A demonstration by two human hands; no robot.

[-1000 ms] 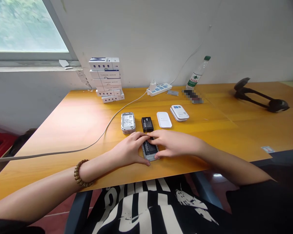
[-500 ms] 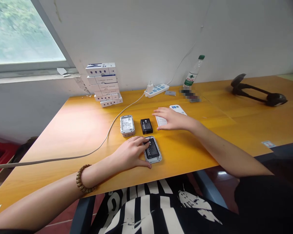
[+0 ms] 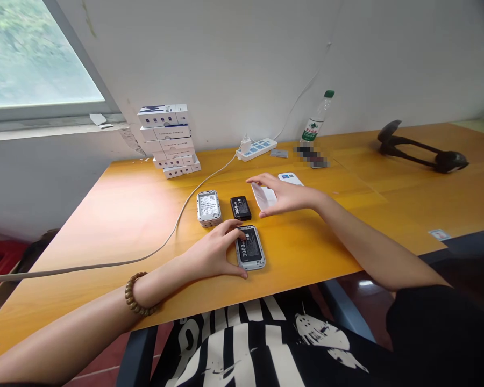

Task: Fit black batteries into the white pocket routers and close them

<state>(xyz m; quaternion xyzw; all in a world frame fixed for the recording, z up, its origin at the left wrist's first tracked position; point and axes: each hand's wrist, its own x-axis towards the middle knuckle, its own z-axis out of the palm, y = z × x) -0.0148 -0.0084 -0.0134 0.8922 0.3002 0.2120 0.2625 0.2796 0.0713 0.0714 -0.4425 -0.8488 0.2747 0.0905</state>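
My left hand holds a small white open-backed device flat on the table, its fingers at the upper edge and its thumb at the lower corner. A black 3000 mAh battery lies inside the device. Between the thumb and fingers of my right hand is a thin white back cover, tilted up off the table. Just behind the device lie loose black batteries. To their left is a stack of similar white devices with a printed label showing on top.
White boxes are stacked by the wall. A power strip trails a cable across the table's left side. A white piece lies behind my right hand. Farther right are a water bottle and a black stand-like object.
My right hand has lifted and tilted the white cover, which lay flatter under it before. My left hand stays at the device, its fingers slightly shifted.
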